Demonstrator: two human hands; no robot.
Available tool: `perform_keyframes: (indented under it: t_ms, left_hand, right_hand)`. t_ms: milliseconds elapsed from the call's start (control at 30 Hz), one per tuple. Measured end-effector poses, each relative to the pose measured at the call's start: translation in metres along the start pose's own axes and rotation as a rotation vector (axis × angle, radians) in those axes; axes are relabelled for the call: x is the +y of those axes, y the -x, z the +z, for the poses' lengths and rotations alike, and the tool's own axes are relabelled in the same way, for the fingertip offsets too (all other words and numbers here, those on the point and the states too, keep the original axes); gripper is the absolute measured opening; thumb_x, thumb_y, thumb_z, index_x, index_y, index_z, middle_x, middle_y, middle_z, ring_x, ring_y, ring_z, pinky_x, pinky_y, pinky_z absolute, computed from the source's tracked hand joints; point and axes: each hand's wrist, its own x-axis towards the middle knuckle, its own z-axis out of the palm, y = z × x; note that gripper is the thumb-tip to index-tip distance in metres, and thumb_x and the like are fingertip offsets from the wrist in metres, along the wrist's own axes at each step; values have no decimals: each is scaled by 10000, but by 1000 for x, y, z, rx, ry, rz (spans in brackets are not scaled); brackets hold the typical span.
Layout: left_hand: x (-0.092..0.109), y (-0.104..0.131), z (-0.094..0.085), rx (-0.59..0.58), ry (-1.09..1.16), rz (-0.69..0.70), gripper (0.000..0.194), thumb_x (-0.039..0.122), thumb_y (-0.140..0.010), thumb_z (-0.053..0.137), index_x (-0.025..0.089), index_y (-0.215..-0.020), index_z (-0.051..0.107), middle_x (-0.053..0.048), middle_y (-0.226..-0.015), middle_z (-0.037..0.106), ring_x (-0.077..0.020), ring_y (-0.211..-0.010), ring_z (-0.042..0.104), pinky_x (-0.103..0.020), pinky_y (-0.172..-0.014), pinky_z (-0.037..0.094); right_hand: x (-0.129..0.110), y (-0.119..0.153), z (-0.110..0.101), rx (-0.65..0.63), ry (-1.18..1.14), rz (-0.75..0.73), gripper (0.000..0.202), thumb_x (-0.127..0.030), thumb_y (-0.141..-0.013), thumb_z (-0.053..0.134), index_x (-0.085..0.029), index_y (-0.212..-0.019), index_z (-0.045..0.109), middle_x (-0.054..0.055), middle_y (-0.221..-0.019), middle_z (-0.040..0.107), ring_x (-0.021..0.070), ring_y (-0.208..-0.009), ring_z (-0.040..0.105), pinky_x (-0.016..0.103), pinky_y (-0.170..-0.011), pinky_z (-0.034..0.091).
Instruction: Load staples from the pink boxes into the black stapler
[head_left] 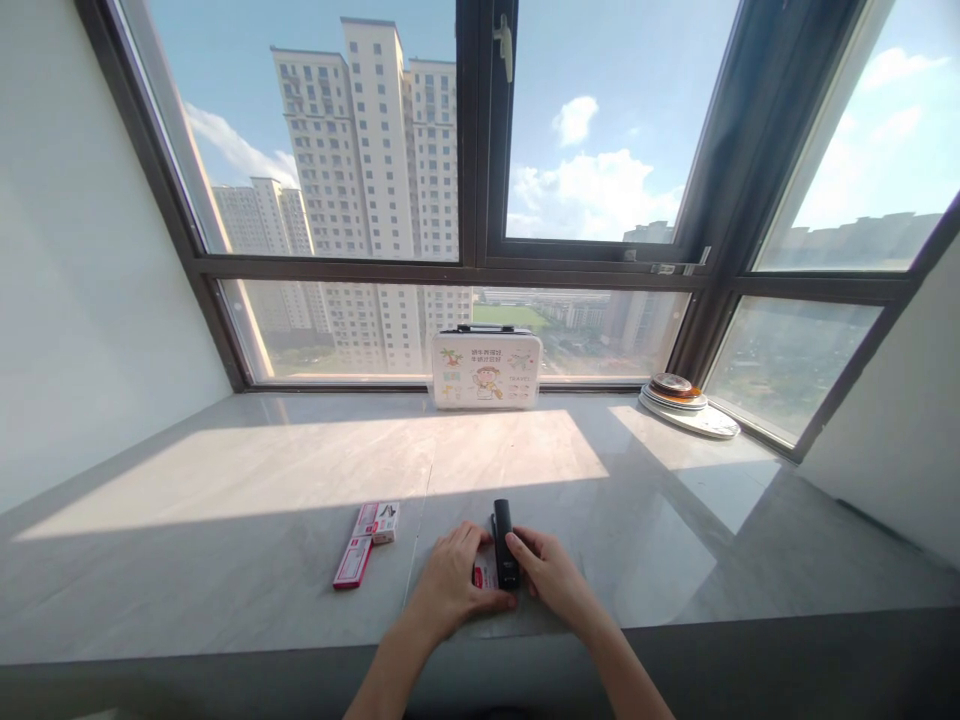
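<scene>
A black stapler (505, 550) lies lengthwise on the grey marble sill, near its front edge. Curved around a small red-and-white box (485, 572) just left of the stapler is my left hand (456, 578), its thumb reaching to the stapler's near end. My right hand (546, 572) grips the stapler from the right, thumb on its top. To the left, a small white box with a staple picture (385, 523) and red-and-white flat boxes (352, 563) rest together on the sill.
A white case with cartoon prints (486, 372) stands against the window at the back of the sill (225, 560). Stacked plates and round lids (679, 400) sit in the back right corner. Dark window frames and white side walls bound the sill.
</scene>
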Motion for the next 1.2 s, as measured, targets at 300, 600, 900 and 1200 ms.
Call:
perform_keyframes:
  t_ms: [300,600,900,1200]
  left_hand:
    - [-1,2,3,25,17,5,677,537,-565,890,284,-1122,600,-16,-1115,634,-260,-1030,596,-341,-869,419]
    - [-1,3,4,46,-5,28,675,516,-581,891,295,-1149,603,-14,-1124,637,-261,-1034,606,-352,-885,453]
    - [-28,52,-35,413,-226,-99,335,253,-945,469,285,-1260,581,-60,-1286,583,-275,-1220,514,-452,-1076,383]
    - [-97,126,-68,416,-387,-266,295,318,-848,587,336,-1125,688,-27,-1384,562,-319,-1220,514,-506,-1039,436]
  right_hand:
    - [4,0,0,7,10,2,584,-652,-930,495,-164,-1193,679,-47,-566,486,87,-414,407,205,-393,322]
    - [6,3,1,44,-24,40,605,-661,-901,531,-174,-1241,645,-44,-598,513,86,-408,423,205,-388,324]
    - [1,13,-3,200,-116,73,618,-695,-930,412,-192,-1246,581,-45,-660,489,91,-435,408,209,-385,310]
    - [-8,17,-2,211,54,40,610,-697,-904,465,-182,-1189,627,-32,-650,489,120,-503,453,234,-456,348]
